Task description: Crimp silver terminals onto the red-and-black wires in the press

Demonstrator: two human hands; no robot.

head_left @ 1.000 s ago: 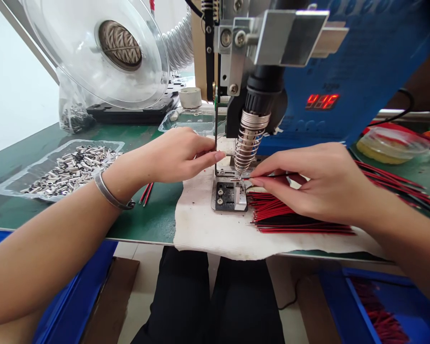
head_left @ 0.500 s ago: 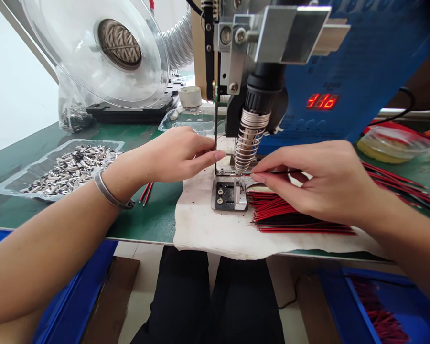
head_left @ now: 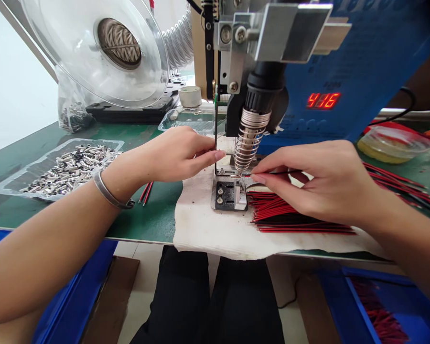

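My right hand (head_left: 315, 179) pinches a red-and-black wire (head_left: 248, 175) between thumb and fingers. The wire's end lies at the small metal jig (head_left: 231, 193), directly under the tip of the spring-wrapped soldering iron (head_left: 250, 138). My left hand (head_left: 188, 155) is at the thin dark upright bar (head_left: 216, 124) left of the iron. Its fingers curl with the thumb stretched toward the bar; whatever they hold, if anything, is hidden. Under my right hand lies a bundle of red-and-black wires (head_left: 294, 217) on a white cloth (head_left: 208, 234).
A clear tray (head_left: 9, 184) of metal connectors stands at left, near two loose wires (head_left: 146, 193). Behind it is a transparent fume hood (head_left: 68, 48). A blue machine (head_left: 351, 62) with a red display rises at the back. More wires (head_left: 394, 179) lie at right.
The display's red digits now read 416. The soldering iron has risen very slightly. Both hands keep nearly the same positions.
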